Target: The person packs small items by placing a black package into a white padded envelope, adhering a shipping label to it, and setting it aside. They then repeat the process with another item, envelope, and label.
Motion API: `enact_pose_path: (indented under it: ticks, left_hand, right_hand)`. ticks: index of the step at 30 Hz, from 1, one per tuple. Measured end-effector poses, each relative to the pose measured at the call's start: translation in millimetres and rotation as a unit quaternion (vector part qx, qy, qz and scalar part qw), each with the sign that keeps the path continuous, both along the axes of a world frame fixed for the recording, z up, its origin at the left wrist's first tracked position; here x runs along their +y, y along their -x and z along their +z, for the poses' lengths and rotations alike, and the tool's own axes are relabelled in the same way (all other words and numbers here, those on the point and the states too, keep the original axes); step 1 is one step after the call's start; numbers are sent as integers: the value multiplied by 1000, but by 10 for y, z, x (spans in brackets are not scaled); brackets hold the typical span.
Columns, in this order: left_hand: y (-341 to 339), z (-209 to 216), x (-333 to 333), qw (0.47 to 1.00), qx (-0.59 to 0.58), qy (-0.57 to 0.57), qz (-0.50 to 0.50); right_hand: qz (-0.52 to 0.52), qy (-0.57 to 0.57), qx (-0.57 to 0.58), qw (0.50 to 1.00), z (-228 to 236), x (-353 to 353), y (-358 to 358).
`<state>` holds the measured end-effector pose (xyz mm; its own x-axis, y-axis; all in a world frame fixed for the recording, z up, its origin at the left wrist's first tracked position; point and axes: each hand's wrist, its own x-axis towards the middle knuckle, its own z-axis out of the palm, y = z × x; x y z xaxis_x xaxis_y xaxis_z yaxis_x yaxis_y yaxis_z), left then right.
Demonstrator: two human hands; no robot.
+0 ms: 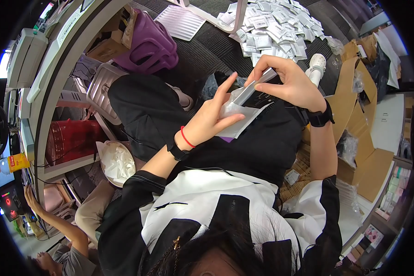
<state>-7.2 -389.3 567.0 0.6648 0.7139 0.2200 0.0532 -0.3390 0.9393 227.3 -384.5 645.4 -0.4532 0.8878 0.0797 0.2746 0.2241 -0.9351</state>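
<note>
From the head view, I'd judge 1 glossy white flat pouch (254, 114) is mid-handling, its silvery translucent strip (249, 94) not yet settled. The left hand (205, 120) grasps the pouch and the right hand (287, 84) pinches the strip. Both lie on the wearer's side of the heap of small white flat packets (280, 28), which look finished; how many remain, I can't tell.
</note>
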Motion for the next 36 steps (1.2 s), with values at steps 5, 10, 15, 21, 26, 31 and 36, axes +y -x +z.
enact_pose_path:
  ticks: [5,10,15,21,26,31,36]
  left_hand:
    - [3,-22,27,999,29,31,-24]
    - [12,-13,26,997,49,48,-18]
    - [5,-15,42,999,28,32,-5]
    - [9,-55,68,999,-13,52,3]
    - [38,53,46,996,-54,75,4]
    - [90,24,119,998,-33,29,-38]
    - [64,71,83,997,-43,59,16]
  right_hand:
    - [0,-30,-24,999,-20,15,21]
    - [-1,-47,-26,999,-33,29,50]
    - [-15,-59,-34,998,-42,49,101]
    - [-26,-128,-49,990,-137,82,141]
    - [-179,-82,-140,970,-214,65,101]
    - [-172,-79,-125,974,-221,36,145]
    - [-110,-66,1,992,-148,-22,76]
